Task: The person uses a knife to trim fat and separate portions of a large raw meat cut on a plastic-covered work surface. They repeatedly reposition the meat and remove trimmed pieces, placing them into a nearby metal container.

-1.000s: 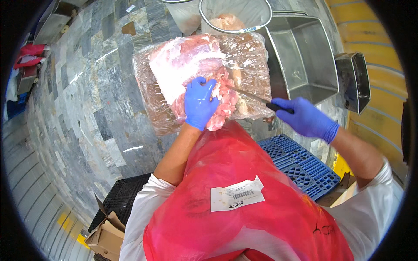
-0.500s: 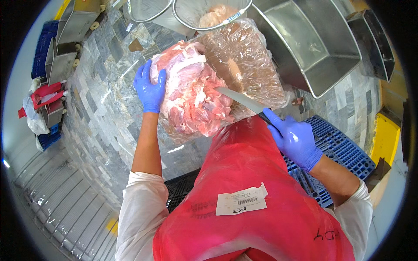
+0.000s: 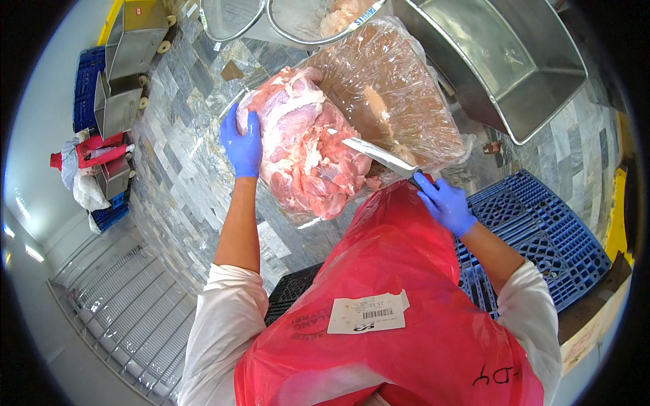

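Observation:
My left hand (image 3: 242, 142), in a blue glove, grips the left side of a large lump of raw pink meat (image 3: 305, 149), its fingers and thumb against it. The meat lies on a brown block or board wrapped in clear plastic (image 3: 393, 81). In my right hand (image 3: 443, 203), also gloved, is the black handle of a long knife (image 3: 382, 155). The blade lies across the meat's right part, pointing up and leftward. A red plastic apron (image 3: 365, 271) covers my body below.
A steel tub (image 3: 514, 74) stands at upper right, beside plastic-lined round containers (image 3: 233, 20), one holding pale meat. A blue plastic pallet (image 3: 531, 237) is at right, a black one (image 3: 288, 291) below. Steel bins on wheels (image 3: 132, 40) and red-and-white bundles (image 3: 98, 152) line the left.
My left hand has moved from atop the cut meat out to its left side. My right hand with the knife has shifted slightly down and leftward. The view has turned, showing more of the left.

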